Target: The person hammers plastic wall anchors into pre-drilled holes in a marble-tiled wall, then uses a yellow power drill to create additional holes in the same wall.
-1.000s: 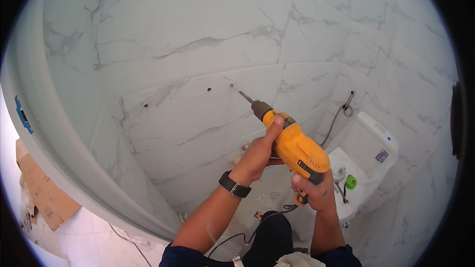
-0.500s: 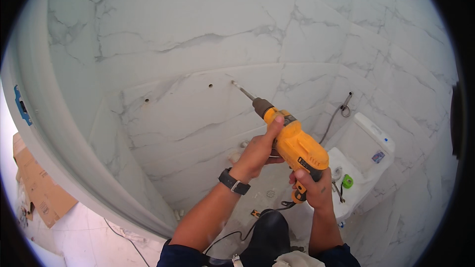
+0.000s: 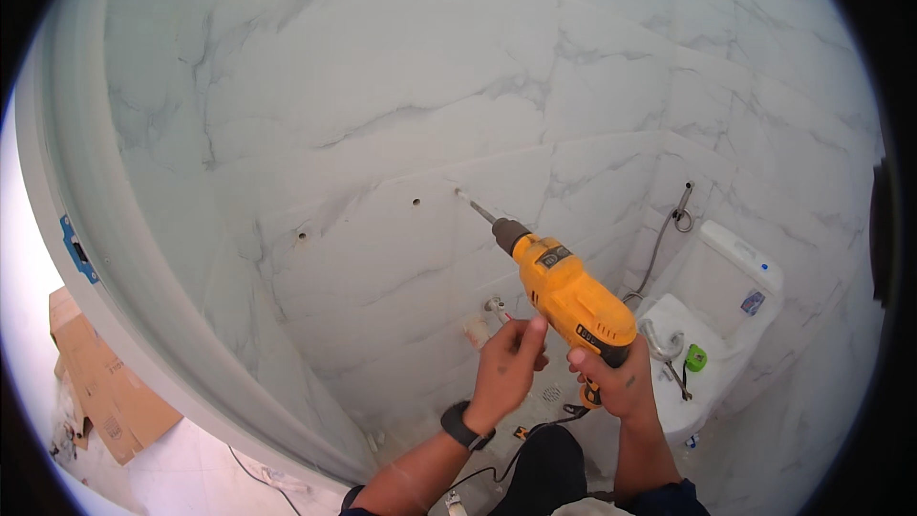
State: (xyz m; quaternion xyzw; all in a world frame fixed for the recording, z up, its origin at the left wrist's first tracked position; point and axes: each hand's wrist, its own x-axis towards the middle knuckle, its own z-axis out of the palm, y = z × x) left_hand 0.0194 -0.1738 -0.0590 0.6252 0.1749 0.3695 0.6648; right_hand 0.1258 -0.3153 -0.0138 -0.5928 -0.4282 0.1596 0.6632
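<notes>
Drill: yellow corded drill, held up in front of us at mid-right, nose aimed up and left at the marble-look tiled wall.
Bit: thin, tip at or just off the tile; we cannot tell if it touches.
Right hand: wrapped around the drill's grip from below, fingers closed on it. We judge this hand carries the weight and works the trigger, hence the low hold.
Left hand: just left of the drill body, fingers loosely curled, thumb up near the housing. We cannot tell if it touches the drill; it grips nothing we can see. Likely there to steady the tool.
Watch: dark band on the left wrist.
Holes: one small hole just left of the bit tip, another further left and slightly lower. Bit sits roughly in line with them, which we read as the reason for the drill's height and angle.
Cord: black, drops from the grip to the floor between our forearms.
Toilet: white, far right, below the drill; a small green object and a metal fitting lie on its lid.
Hose: hangs on the wall above the toilet.
Cardboard: flattened pieces on the floor, far left, well apart from the hands.
</notes>
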